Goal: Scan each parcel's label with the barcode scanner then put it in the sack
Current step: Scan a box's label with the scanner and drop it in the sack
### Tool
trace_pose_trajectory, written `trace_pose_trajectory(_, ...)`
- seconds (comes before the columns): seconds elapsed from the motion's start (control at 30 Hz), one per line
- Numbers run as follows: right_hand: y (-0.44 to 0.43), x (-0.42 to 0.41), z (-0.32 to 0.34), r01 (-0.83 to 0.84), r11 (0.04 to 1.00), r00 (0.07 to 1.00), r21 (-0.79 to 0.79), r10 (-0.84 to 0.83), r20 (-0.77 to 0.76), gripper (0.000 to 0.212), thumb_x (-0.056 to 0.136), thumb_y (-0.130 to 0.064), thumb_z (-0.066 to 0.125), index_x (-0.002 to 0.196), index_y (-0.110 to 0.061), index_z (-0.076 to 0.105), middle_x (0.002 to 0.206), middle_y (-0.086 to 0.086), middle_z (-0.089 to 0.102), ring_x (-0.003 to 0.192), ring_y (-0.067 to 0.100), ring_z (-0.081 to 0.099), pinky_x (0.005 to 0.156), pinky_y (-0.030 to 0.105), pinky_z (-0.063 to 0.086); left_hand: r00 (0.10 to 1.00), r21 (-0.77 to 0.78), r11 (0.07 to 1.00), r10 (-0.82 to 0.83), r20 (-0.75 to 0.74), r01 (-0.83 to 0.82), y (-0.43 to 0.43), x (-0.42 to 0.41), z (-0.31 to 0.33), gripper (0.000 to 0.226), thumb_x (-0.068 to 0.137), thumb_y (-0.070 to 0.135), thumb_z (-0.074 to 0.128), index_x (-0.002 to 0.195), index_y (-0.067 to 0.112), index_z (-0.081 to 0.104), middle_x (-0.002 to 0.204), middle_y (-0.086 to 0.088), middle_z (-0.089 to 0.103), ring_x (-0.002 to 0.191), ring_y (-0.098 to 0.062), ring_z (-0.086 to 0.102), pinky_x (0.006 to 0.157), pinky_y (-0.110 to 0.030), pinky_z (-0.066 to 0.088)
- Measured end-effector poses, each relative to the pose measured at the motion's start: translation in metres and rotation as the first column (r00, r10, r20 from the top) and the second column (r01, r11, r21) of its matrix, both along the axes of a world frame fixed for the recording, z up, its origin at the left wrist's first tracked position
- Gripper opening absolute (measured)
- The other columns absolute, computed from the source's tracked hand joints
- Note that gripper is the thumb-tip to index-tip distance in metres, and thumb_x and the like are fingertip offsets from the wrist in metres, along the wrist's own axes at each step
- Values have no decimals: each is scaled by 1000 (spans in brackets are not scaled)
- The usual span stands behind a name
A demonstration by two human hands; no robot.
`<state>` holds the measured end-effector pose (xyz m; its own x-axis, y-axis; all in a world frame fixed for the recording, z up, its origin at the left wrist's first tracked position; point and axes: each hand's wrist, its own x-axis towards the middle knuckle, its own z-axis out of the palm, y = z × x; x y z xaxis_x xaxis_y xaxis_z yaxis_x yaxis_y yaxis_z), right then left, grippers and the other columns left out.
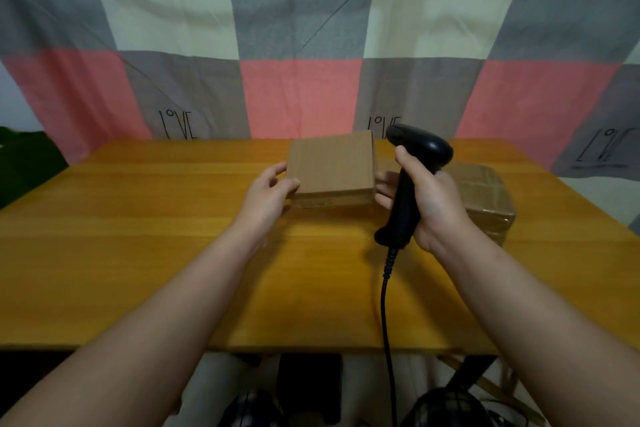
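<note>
My left hand (273,184) grips the left edge of a plain brown cardboard parcel (332,166), low over the orange wooden table (138,253). My right hand (426,198) wraps the handle of a black pistol-shaped barcode scanner (415,149), just right of that parcel. No label shows on the face toward me, so a scan could miss; held by one edge, the parcel could slip. Beyond both hands hangs a grey, cream and pink checked cloth (301,97). A tape-wrapped brown parcel (485,198) sits behind my right hand. The scanner's black cable (386,305) trails below my right wrist and might snag. No sack is visible.
</note>
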<state>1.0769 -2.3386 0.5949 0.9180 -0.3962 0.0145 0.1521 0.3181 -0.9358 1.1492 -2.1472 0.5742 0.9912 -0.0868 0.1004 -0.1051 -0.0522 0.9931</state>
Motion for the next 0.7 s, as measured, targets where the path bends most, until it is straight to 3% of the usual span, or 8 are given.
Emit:
trace_pose_trajectory(0.07, 12, -19, -5, -6, 1000, 1000, -16, 6, -2, 23, 90, -31, 67, 107, -16, 61, 96, 14, 73, 92, 24, 72, 83, 38, 58, 1000, -43, 999, 20, 1, -20, 14, -20, -6, 22, 98, 16, 49, 117, 26, 54, 94, 6, 60, 83, -7, 57, 72, -27, 44)
trace_pose_trajectory(0.13, 26, -36, -15, -3, 998, 1000, -66, 2, -11, 23, 89, -32, 67, 108, -19, 62, 97, 8, 74, 93, 22, 71, 83, 36, 58, 997, -117, 992, 48, -53, -54, 25, -39, -10, 14, 101, 36, 44, 104, 27, 54, 94, 9, 61, 84, -10, 59, 69, -28, 42)
trace_pose_trajectory(0.27, 51, -61, -34, 6, 988, 999, -156, -11, -32, 12, 89, -33, 66, 100, -31, 63, 95, -9, 69, 96, 10, 63, 84, 30, 51, 987, -78, 988, 122, -109, -131, 42, -60, -23, 47, 82, 73, 43, 94, 28, 51, 96, 9, 59, 101, -20, 60, 89, -41, 50)
trace_pose_trajectory(0.37, 64, -73, -43, -4, 986, 1000, -167, -1, -25, 10, 89, -31, 67, 96, -36, 62, 95, -13, 69, 98, 7, 63, 84, 29, 53, 979, -99, 979, 164, -122, -177, 55, -72, -31, 42, 88, 61, 50, 100, 21, 51, 93, 7, 61, 93, -19, 61, 82, -38, 53)
trace_pose_trajectory(0.43, 70, -78, -49, -4, 983, 999, -183, -4, -40, 15, 89, -32, 67, 104, -32, 64, 99, -9, 71, 100, 10, 65, 86, 31, 55, 978, -106, 982, 141, -153, -158, 62, -77, -36, 28, 93, 46, 55, 103, 20, 54, 91, 7, 64, 83, -13, 61, 70, -30, 51)
trace_pose_trajectory(0.53, 77, -83, -57, -6, 986, 997, -169, -7, -77, 30, 89, -31, 67, 117, -21, 64, 101, -2, 73, 99, 15, 68, 86, 33, 56, 985, -105, 989, 89, -146, -105, 72, -83, -46, 11, 94, 33, 58, 101, 25, 62, 95, 4, 69, 85, -13, 62, 68, -26, 49)
trace_pose_trajectory(0.6, 80, -83, -59, -10, 992, 997, -123, 0, -81, 29, 89, -30, 67, 114, -17, 65, 93, 4, 74, 92, 22, 69, 82, 37, 55, 991, -112, 991, 62, -119, -76, 77, -86, -49, 12, 95, 30, 57, 106, 29, 63, 95, 8, 69, 86, -8, 64, 66, -22, 48)
trace_pose_trajectory(0.7, 83, -83, -59, -43, 997, 995, -70, 37, -88, 12, 90, -29, 66, 100, -23, 65, 89, 3, 76, 93, 31, 69, 85, 44, 53, 998, -136, 991, -19, -62, 11, 80, -89, -50, 27, 94, 24, 58, 120, 32, 57, 106, 4, 69, 83, -2, 67, 61, -19, 51)
